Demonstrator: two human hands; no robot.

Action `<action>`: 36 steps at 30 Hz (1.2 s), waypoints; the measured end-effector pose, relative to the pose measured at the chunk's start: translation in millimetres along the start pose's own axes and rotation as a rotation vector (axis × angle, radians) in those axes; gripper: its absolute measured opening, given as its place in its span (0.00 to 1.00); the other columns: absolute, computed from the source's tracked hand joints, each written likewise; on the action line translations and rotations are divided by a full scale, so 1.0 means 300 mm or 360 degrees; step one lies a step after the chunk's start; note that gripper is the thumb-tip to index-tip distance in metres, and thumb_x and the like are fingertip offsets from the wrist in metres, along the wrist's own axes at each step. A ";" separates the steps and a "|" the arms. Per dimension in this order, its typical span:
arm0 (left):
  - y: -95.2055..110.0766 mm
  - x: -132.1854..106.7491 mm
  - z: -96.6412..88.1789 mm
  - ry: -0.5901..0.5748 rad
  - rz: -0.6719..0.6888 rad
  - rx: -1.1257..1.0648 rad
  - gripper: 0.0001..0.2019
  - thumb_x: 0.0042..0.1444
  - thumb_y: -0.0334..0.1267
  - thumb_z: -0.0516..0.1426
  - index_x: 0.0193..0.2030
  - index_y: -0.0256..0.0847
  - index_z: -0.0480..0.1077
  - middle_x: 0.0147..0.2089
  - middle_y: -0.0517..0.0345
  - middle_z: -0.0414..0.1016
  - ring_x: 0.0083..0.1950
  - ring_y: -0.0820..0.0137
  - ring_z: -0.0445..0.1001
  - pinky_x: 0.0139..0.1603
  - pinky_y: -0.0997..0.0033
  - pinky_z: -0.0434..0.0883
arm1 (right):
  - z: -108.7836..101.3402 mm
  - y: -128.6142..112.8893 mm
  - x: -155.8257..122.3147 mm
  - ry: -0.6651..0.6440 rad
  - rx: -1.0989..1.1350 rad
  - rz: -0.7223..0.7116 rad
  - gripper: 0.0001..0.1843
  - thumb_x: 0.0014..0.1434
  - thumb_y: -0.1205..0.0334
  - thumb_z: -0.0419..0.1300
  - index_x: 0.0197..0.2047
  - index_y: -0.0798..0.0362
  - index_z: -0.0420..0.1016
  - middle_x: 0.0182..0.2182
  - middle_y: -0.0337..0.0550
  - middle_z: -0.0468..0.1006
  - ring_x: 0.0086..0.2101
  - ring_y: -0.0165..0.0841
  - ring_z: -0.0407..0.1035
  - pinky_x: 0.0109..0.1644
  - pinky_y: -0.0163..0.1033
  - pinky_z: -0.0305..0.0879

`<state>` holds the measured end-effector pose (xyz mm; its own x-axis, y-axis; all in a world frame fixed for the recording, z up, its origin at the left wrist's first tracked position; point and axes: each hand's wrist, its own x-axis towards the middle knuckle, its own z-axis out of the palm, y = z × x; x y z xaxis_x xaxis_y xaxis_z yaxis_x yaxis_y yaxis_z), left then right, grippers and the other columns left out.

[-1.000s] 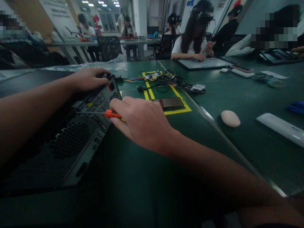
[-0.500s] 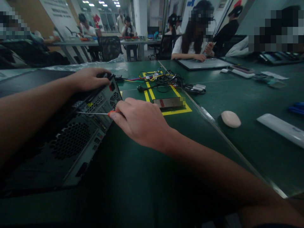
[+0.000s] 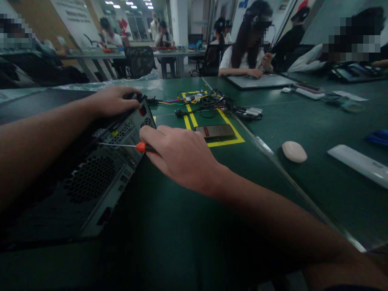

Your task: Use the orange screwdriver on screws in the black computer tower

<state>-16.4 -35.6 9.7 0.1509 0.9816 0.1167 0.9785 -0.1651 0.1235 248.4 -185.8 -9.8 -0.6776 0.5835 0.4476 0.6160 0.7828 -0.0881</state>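
Observation:
A dark computer case (image 3: 91,182) lies on its side on the green table (image 3: 169,226), its rear panel facing me. My left hand (image 3: 113,101) rests on the case's far top corner, fingers curled over the edge. My right hand (image 3: 178,155) is closed round an orange-handled screwdriver (image 3: 141,146). Its thin shaft points left, and the tip meets the rear panel near the vent grille.
A yellow-taped square holds a flat dark drive (image 3: 218,131) and a tangle of cables (image 3: 212,101). A pale oval object (image 3: 294,151) and a white bar (image 3: 357,163) lie to the right. Other people sit at the table's far side and at desks behind.
My right hand has twisted slightly on the screwdriver, so a bit more or less of the orange handle shows from frame to frame. The left hand and the case stay put.

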 end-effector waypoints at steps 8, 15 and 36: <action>-0.012 0.008 0.002 0.0012 -0.0020 0.0032 0.40 0.57 0.59 0.51 0.72 0.41 0.68 0.67 0.48 0.73 0.66 0.48 0.71 0.69 0.52 0.65 | -0.004 -0.006 0.000 -0.0042 -0.0010 0.0031 0.18 0.74 0.63 0.47 0.59 0.50 0.74 0.46 0.44 0.83 0.40 0.38 0.75 0.32 0.41 0.52; 0.010 -0.003 -0.005 0.0010 -0.0063 0.0035 0.39 0.58 0.57 0.51 0.73 0.38 0.67 0.68 0.46 0.73 0.67 0.46 0.70 0.69 0.50 0.65 | 0.002 0.000 -0.001 0.0030 -0.0020 -0.0009 0.19 0.73 0.63 0.49 0.60 0.51 0.74 0.44 0.43 0.83 0.39 0.41 0.77 0.30 0.42 0.46; 0.001 -0.001 0.000 0.0026 -0.0055 0.0044 0.41 0.56 0.60 0.50 0.73 0.40 0.68 0.67 0.44 0.73 0.66 0.45 0.71 0.69 0.49 0.65 | -0.009 -0.019 -0.006 0.0002 0.0014 -0.0004 0.17 0.74 0.56 0.51 0.52 0.53 0.79 0.44 0.46 0.83 0.42 0.40 0.77 0.32 0.39 0.52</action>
<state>-16.3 -36.0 9.7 0.1148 0.9850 0.1292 0.9866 -0.1282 0.1007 247.3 -191.9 -7.8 -0.6788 0.5811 0.4489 0.6106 0.7863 -0.0945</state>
